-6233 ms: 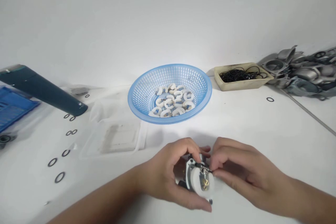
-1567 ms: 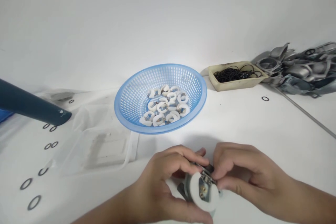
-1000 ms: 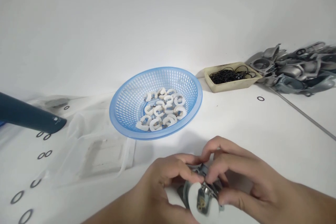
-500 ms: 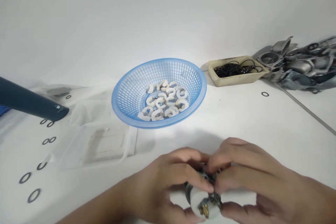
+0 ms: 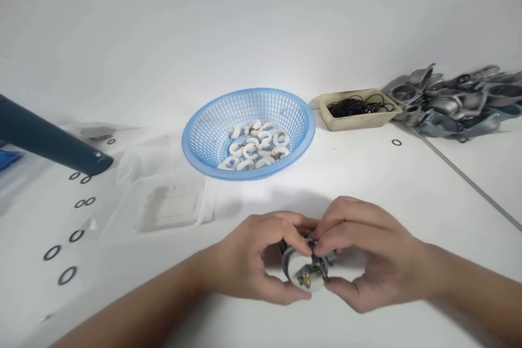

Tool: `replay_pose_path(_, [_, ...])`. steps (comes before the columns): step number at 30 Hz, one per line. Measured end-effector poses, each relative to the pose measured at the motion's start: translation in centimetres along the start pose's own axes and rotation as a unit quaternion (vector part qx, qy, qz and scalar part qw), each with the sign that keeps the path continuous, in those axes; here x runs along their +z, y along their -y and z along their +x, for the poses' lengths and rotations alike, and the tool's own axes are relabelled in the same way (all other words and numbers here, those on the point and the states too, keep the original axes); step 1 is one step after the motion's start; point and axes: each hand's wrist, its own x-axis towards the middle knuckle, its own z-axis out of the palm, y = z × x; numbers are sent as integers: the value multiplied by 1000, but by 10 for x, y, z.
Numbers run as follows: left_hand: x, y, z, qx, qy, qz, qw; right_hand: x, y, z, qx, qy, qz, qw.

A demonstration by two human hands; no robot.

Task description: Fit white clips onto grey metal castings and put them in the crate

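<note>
Low in the middle, a small metal carburetor (image 5: 289, 267) is held between both hands, its white float (image 5: 299, 264) and brass jet (image 5: 306, 281) turned towards me. My left hand (image 5: 255, 261) grips it from the left, thumb beneath and fingers over the top. From the right, my right hand (image 5: 373, 255) pinches it, with the index finger on its upper part and the thumb at the lower edge. The fingers hide much of the metal body. Beyond the hands stands a blue plastic basket (image 5: 190, 144) with several white C-shaped floats (image 5: 249, 149) in it.
A cream tray (image 5: 361, 122) of black rubber rings (image 5: 354, 106) sits beside a heap of grey metal castings (image 5: 457, 100). Loose black rings (image 5: 67, 275) lie on the left of the white table. A clear plastic bag (image 5: 130, 201) and dark teal cylinder (image 5: 53, 138) are nearby.
The hands and carburetor now appear higher and slightly left in view. Surroundings have shifted too, so the camera has moved. Both hands keep their hold.
</note>
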Motion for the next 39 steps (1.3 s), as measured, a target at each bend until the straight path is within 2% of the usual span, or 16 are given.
replay_pose_path(5, [-1,-1,-2,-15,5,-14,1000,3,-1,-2,-20,-14,-9,1000])
replay_pose_path(12, [-1,0,-7,-42,-14,17,999,2,-2,-5,17,-25,35,999])
replay_pose_path(18, [0,0,-8,-28,-40,47,998,2,0,-5,41,-25,39,998])
replay_pose_path(27, [-3,-8,-5,-7,-49,113,992,-1,0,-5,37,-8,34,999])
replay_pose_path(34, [0,-8,-8,-76,-96,79,989,3,0,-5,41,-36,-13,998])
replay_pose_path(39, [10,-8,-12,-145,-125,-6,981,6,2,-8,129,-53,12,990])
